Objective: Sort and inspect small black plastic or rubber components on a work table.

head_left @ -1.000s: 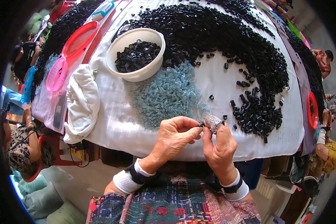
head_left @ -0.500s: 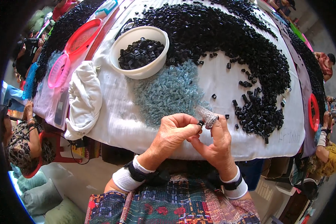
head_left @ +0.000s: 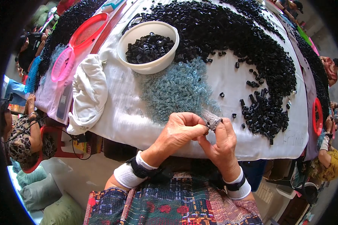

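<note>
My hands meet above the front edge of the white-covered table. The left hand [head_left: 180,132] is closed, thumb and forefinger pinching a small black plastic piece [head_left: 207,126] that mostly hides behind the fingertips. Against it, my right hand [head_left: 222,144] has its fingers curled in; whatever lies in its grip is too small and covered to name. A grey knitted finger cover [head_left: 212,119] sits on one of its fingers. Just beyond the hands spreads a heap of small clear bluish coil springs [head_left: 176,90]. Right of them lies a pile of short black plastic pieces [head_left: 264,118].
A white bowl [head_left: 174,50] of black pieces stands behind the springs. A long black heap [head_left: 229,32] curves across the table. At left lie a crumpled white cloth [head_left: 88,93], a pink basket [head_left: 53,73] and a red tray [head_left: 104,18]. Other people sit at both sides.
The whole view has shifted slightly, so the table things appear a little further right. My hands stay together, and the black piece is now more covered by the fingertips.
</note>
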`<control>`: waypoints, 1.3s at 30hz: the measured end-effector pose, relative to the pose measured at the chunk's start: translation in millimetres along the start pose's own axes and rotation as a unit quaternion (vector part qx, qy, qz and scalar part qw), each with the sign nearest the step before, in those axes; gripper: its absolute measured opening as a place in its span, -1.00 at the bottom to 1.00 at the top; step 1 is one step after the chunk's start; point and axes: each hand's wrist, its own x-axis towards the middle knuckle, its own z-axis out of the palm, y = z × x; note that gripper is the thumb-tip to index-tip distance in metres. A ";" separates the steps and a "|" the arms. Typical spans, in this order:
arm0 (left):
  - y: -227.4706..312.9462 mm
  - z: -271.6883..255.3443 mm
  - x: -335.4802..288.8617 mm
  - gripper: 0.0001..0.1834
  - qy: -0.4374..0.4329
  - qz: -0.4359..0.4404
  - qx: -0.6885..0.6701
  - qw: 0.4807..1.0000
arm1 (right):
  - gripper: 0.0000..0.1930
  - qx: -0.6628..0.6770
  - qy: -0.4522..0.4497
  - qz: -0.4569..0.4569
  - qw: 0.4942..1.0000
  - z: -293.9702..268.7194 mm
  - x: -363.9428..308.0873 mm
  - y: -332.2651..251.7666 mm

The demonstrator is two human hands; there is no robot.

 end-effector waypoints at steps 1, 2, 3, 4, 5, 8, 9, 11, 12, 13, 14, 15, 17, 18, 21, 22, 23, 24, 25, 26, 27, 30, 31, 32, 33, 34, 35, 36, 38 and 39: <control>-0.1 0.4 0.0 -0.93 0.000 -0.001 0.002 1.000 | -0.65 0.001 -0.001 0.000 1.000 -0.5 0.0 -0.8; -0.2 0.8 0.1 -0.93 0.001 -0.003 0.005 1.000 | -0.65 -0.007 -0.002 0.007 1.000 -1.2 -0.1 -1.9; 0.0 1.0 0.0 -0.93 0.002 -0.003 0.004 1.000 | -0.66 -0.014 -0.003 0.014 1.000 -1.5 -0.2 -2.9; 0.4 0.7 0.0 -0.93 0.001 -0.007 0.003 1.000 | -0.66 -0.012 -0.004 0.013 1.000 -1.2 -0.2 -3.4; 0.5 0.4 0.2 -0.94 0.000 -0.010 0.001 1.000 | -0.66 -0.015 -0.007 0.020 1.000 -1.0 -0.3 -3.6; -4.0 0.6 2.4 -0.92 0.014 0.002 -0.009 1.000 | -0.67 -0.005 -0.008 0.030 0.999 1.7 -1.1 -2.6; -4.4 1.2 2.9 -0.92 0.018 0.001 -0.009 1.000 | -0.66 0.004 -0.004 0.034 0.999 2.5 -1.6 -2.0; -3.5 1.2 2.7 -0.90 0.008 0.001 -0.024 1.000 | -0.66 0.006 -0.011 0.039 0.999 1.2 -2.3 -2.9; -3.9 3.1 2.9 -0.90 0.014 0.000 -0.024 1.000 | -0.66 0.002 -0.016 0.046 0.999 -0.7 -2.7 -3.4; -4.3 5.2 4.6 -0.89 0.014 0.004 -0.023 1.000 | -0.66 -0.005 -0.020 0.047 0.999 -2.3 -2.7 -3.2; -4.0 5.3 5.1 -0.89 0.012 0.008 -0.022 1.000 | -0.66 -0.002 -0.020 0.047 0.999 -0.3 -2.6 -3.4; -2.4 3.6 4.2 -0.89 0.006 0.004 -0.015 1.000 | -0.67 -0.003 -0.014 0.044 0.999 1.7 -2.6 -3.6; -5.4 2.9 4.1 -0.89 0.018 0.007 -0.017 1.000 | -0.68 -0.013 -0.008 0.044 0.999 0.3 -2.4 -2.4; -6.2 2.0 3.6 -0.90 0.031 0.011 -0.018 0.999 | -0.70 -0.001 -0.004 0.041 0.999 2.6 -0.7 -3.1; -1.1 -1.3 2.7 -0.90 0.028 -0.018 0.026 0.999 | -0.72 0.000 -0.002 0.032 0.999 5.3 -2.0 1.8; -1.2 -1.1 2.6 -0.90 0.024 -0.017 0.024 0.999 | -0.72 -0.001 -0.003 0.022 1.000 5.2 -1.5 1.8; -2.2 -0.7 2.8 -0.90 0.022 -0.016 0.017 0.999 | -0.73 -0.009 -0.004 0.016 1.000 4.0 -0.3 1.6; -3.0 -0.6 3.3 -0.90 0.022 -0.014 0.010 1.000 | -0.73 -0.012 -0.004 0.016 1.000 4.2 0.2 1.8; -3.5 -1.5 3.5 -0.90 0.019 -0.013 0.011 1.000 | -0.73 -0.016 0.004 0.003 1.000 5.7 -0.5 2.1; -3.9 -2.5 3.7 -0.88 0.010 -0.003 0.028 1.000 | -0.74 -0.019 0.012 -0.009 1.000 5.6 -0.9 2.1; -3.4 -2.7 3.5 -0.86 0.001 0.008 0.046 0.999 | -0.74 -0.021 0.014 -0.009 1.000 3.7 -0.8 1.4; 3.5 0.4 1.1 -0.80 0.029 -0.013 -0.027 0.999 | -0.74 -0.038 0.054 -0.009 0.998 0.8 2.5 4.4; 5.4 -3.8 -0.1 -0.77 0.025 -0.046 -0.070 0.996 | -0.74 -0.022 0.054 0.001 0.998 -3.0 3.7 6.6; 5.4 -6.6 -0.5 -0.77 0.020 -0.044 -0.069 0.996 | -0.73 -0.005 0.053 0.011 0.999 -6.2 5.4 7.7; 4.1 -9.1 -0.4 -0.76 0.000 -0.028 -0.035 0.999 | -0.72 -0.014 0.052 -0.001 0.999 -9.3 9.4 3.8; 3.4 -9.9 -1.4 -0.75 -0.016 -0.011 -0.002 1.000 | -0.72 -0.015 0.053 -0.003 0.998 -9.2 9.7 2.9; 6.6 -7.3 -3.3 -0.77 -0.027 -0.006 0.023 0.999 | -0.72 -0.008 0.048 -0.013 0.999 -8.9 9.4 2.3; 6.2 -5.7 -2.6 -0.77 -0.027 -0.005 0.023 0.999 | -0.72 -0.002 0.041 -0.023 0.999 -8.6 8.8 1.3; 7.0 -3.3 -0.9 -0.78 -0.053 0.018 0.052 0.997 | -0.71 -0.010 0.045 -0.020 0.999 -8.4 9.2 -2.2; 9.3 -2.3 -1.3 -0.78 -0.050 0.011 0.037 0.998 | -0.70 -0.001 0.051 -0.026 0.998 -7.9 9.8 -1.6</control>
